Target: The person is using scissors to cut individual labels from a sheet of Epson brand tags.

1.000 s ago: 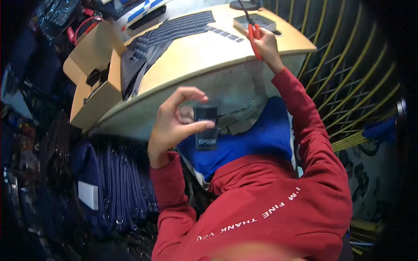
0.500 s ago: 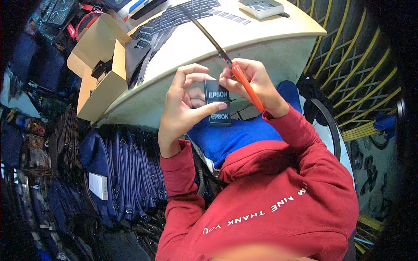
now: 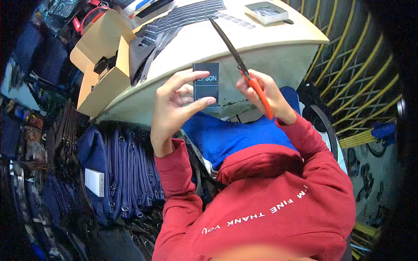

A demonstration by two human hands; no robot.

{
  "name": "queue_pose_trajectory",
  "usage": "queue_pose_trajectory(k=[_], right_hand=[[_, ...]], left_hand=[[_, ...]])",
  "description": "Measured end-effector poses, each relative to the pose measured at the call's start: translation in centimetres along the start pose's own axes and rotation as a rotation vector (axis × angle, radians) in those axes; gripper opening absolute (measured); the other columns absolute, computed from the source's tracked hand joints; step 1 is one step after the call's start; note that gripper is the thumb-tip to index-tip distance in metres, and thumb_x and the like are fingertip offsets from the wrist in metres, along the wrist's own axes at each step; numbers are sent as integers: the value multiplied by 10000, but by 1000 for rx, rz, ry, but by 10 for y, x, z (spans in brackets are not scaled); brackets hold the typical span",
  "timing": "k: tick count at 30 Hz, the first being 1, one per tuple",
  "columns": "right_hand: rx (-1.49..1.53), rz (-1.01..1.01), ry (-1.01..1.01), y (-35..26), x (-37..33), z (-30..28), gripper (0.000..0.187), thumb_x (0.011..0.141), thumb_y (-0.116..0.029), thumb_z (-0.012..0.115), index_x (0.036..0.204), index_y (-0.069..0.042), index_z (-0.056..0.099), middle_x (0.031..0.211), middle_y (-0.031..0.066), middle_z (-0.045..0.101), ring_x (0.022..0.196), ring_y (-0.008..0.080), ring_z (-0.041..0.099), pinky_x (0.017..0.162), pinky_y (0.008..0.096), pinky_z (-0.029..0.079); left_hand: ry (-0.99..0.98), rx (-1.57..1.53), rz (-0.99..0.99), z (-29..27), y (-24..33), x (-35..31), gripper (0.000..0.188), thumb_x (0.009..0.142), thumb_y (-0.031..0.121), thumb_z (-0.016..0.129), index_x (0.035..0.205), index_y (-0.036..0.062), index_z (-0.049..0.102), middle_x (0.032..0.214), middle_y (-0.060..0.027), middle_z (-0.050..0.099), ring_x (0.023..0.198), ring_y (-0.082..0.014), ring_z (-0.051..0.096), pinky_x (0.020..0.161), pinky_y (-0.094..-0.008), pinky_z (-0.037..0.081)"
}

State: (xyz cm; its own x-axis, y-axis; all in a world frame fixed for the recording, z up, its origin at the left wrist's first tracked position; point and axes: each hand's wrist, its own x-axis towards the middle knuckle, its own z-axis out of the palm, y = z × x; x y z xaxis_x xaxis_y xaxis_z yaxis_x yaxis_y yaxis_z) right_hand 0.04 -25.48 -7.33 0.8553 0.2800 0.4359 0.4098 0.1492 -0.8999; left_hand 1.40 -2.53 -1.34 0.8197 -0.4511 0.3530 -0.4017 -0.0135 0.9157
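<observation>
Between thumb and fingers of my left hand [image 3: 170, 102] is a small dark printed label piece [image 3: 206, 90], held upright in front of the table edge. A pale line crosses it and divides it into two parts. My right hand [image 3: 271, 92] is closed round the orange handles of a pair of scissors [image 3: 238, 60]. Their long dark blades point up and to the left over the table, looking nearly closed. Blades and label piece are apart, with the scissors to the right. Part of the label's left edge is hidden by my fingers.
On the pale curved table [image 3: 278, 37] lie dark label sheets [image 3: 187, 21], a narrow label strip [image 3: 235, 20] and a shallow white box [image 3: 265, 14]. An open cardboard box [image 3: 98, 95] stands left. Navy straps [image 3: 130, 174] hang below, beside a white box [image 3: 94, 182]. A yellow lattice gate [image 3: 355, 65] stands right.
My left hand has moved slightly left and up with the label piece. My right hand has drawn away to the right with the scissors, so its fingers are off the label's edge.
</observation>
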Motion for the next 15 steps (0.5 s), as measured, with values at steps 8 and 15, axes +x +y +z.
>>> queue_pose_trajectory(k=[8,15], right_hand=[[-256,189,-156,-4,-29,-8,513,759,-384,741,987,19,518,755,-20,452,693,63,402,602,221,385],[-310,210,-243,-2,-38,-8,499,770,-391,709,993,8,507,743,11,463,670,94,416,603,257,402]], left_hand=[[83,40,24,-16,8,-9,521,668,-121,717,1159,-33,567,1060,-101,573,868,-147,619,732,-241,533],[100,86,54,-18,13,-11,550,644,-146,711,1162,-50,555,1079,-119,588,928,-183,616,807,-284,528]])
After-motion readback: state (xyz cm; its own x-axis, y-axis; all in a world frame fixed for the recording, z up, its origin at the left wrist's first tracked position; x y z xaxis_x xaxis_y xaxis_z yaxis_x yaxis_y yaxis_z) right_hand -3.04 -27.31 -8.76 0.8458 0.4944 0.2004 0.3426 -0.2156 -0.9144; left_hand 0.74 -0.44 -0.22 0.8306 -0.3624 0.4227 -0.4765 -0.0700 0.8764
